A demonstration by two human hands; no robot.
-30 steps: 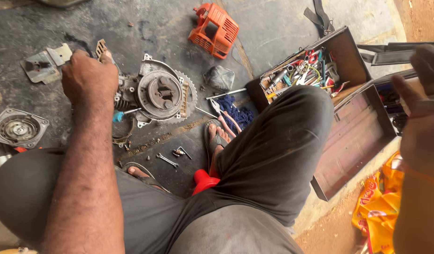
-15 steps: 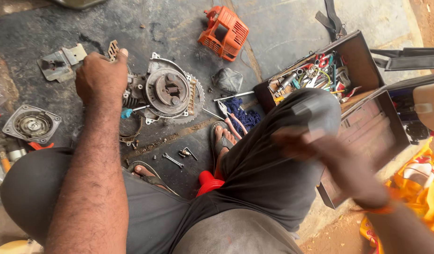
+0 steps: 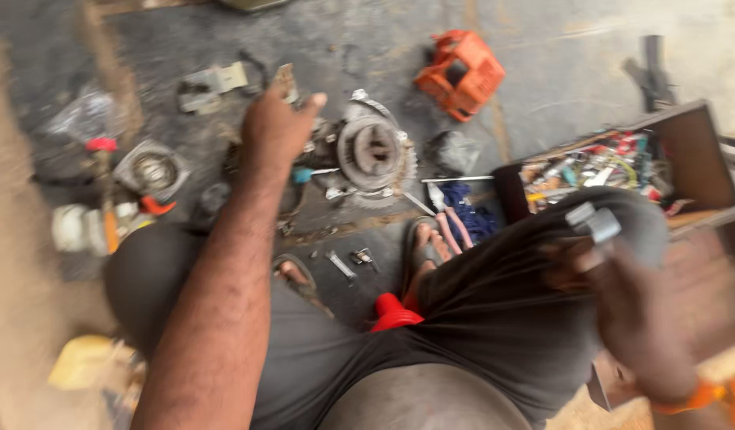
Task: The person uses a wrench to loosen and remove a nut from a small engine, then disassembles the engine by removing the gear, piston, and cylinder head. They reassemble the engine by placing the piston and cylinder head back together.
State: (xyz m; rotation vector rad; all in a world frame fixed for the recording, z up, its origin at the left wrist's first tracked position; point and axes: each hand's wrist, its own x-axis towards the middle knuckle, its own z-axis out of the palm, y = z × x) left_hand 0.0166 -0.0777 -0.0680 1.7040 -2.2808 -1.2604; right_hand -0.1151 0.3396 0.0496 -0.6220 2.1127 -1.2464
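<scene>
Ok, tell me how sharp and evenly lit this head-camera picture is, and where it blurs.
Head view: soft daylight, no glare or hard shadows. The whole frame is smeared by motion. The right hand and the small metal part it holds are the most blurred. The left hand on the engine assembly is clearer. The orange cover and open toolbox are soft, and the left edge dissolves into streaks.

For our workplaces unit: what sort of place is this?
Probably an informal small-engine repair spot on bare ground: a round grey metal engine part, an open brown wooden toolbox crammed with tools, and an orange plastic engine cover.
</scene>
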